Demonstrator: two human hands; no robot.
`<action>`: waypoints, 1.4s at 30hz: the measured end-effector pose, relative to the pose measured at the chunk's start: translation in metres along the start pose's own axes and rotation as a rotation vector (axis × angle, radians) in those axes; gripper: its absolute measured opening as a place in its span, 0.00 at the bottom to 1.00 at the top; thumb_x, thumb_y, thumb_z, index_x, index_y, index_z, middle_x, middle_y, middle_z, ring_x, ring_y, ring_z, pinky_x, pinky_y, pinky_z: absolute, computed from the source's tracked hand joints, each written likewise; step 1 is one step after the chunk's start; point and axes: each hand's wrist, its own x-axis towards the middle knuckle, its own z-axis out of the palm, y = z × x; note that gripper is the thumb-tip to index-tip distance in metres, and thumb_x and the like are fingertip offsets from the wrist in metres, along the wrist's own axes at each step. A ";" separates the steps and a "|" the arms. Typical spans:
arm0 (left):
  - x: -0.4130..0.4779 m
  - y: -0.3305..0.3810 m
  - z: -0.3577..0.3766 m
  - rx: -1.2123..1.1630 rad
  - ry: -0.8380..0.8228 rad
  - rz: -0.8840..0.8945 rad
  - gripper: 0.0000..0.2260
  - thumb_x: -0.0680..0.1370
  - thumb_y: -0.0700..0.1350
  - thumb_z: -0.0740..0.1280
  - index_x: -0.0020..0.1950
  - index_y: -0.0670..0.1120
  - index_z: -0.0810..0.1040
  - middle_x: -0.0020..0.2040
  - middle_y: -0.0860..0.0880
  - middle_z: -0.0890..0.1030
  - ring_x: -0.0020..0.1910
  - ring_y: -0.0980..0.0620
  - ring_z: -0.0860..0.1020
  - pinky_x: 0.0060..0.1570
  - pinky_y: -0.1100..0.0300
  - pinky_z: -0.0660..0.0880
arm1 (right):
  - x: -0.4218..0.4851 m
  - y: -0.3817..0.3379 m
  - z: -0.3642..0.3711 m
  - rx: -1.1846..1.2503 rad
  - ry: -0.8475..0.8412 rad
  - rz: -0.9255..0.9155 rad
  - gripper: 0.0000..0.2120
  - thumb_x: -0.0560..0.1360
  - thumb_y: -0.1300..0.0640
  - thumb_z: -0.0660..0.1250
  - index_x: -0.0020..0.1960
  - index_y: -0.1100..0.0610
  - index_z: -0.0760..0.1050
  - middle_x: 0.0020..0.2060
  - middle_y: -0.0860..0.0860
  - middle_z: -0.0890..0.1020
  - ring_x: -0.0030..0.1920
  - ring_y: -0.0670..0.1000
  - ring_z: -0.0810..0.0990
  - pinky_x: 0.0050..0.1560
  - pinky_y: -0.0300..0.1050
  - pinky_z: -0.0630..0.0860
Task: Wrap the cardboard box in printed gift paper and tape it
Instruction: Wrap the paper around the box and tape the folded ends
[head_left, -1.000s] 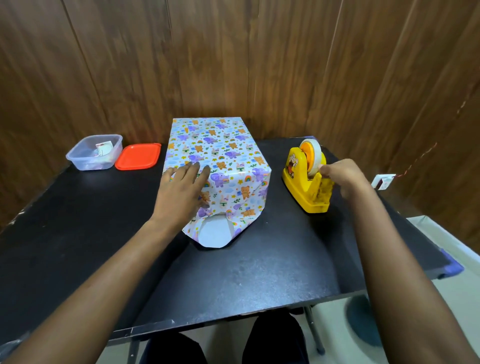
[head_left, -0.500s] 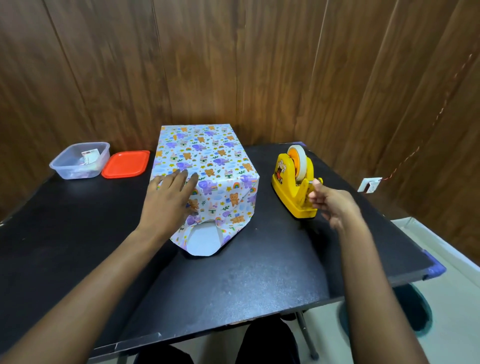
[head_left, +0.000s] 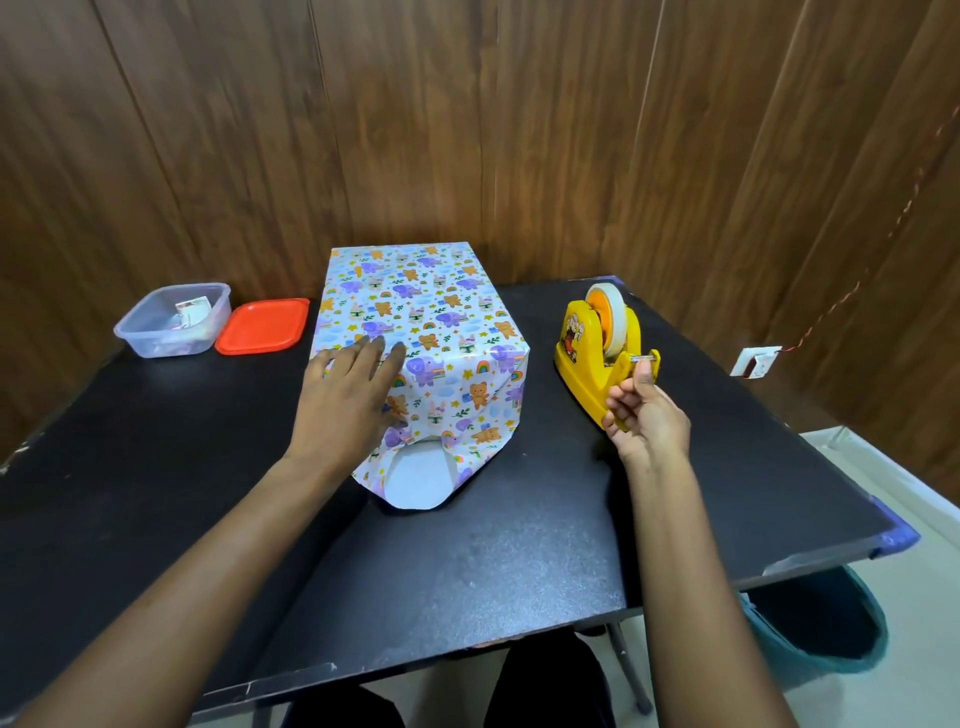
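A: While left hand (head_left: 348, 410) lies spread flat on box (head_left: 431, 312), mid table (head_left: 156, 467), what purpose?
B: Steadies it, likely. Right hand (head_left: 644, 415) pinches tape (head_left: 639, 371) at dispenser (head_left: 584, 358), probably for the loose flap (head_left: 415, 478).

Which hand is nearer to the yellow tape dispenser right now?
Right. The right hand is at the near end of the tape dispenser, fingers pinching tape at the cutter. The left hand lies flat on the wrapped box, left of the dispenser and apart from it.
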 end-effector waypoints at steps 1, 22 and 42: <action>0.000 0.000 -0.001 0.004 -0.003 0.001 0.40 0.52 0.52 0.83 0.60 0.41 0.77 0.55 0.40 0.80 0.51 0.41 0.80 0.50 0.47 0.74 | -0.001 0.000 0.002 0.012 0.018 0.006 0.17 0.76 0.48 0.66 0.34 0.57 0.72 0.20 0.47 0.77 0.30 0.47 0.76 0.31 0.40 0.72; 0.000 -0.001 0.000 0.052 -0.060 0.008 0.41 0.50 0.54 0.83 0.60 0.43 0.77 0.55 0.42 0.80 0.51 0.43 0.80 0.48 0.48 0.75 | -0.026 0.021 0.011 0.401 -0.053 0.193 0.11 0.81 0.62 0.58 0.40 0.63 0.70 0.35 0.56 0.74 0.26 0.47 0.78 0.52 0.44 0.80; 0.004 0.001 -0.005 0.274 -0.095 0.238 0.47 0.63 0.55 0.78 0.73 0.62 0.51 0.57 0.35 0.74 0.54 0.32 0.75 0.44 0.42 0.74 | -0.026 0.082 0.054 -1.173 -0.379 -0.594 0.11 0.77 0.50 0.63 0.43 0.56 0.79 0.36 0.54 0.84 0.41 0.54 0.82 0.47 0.50 0.78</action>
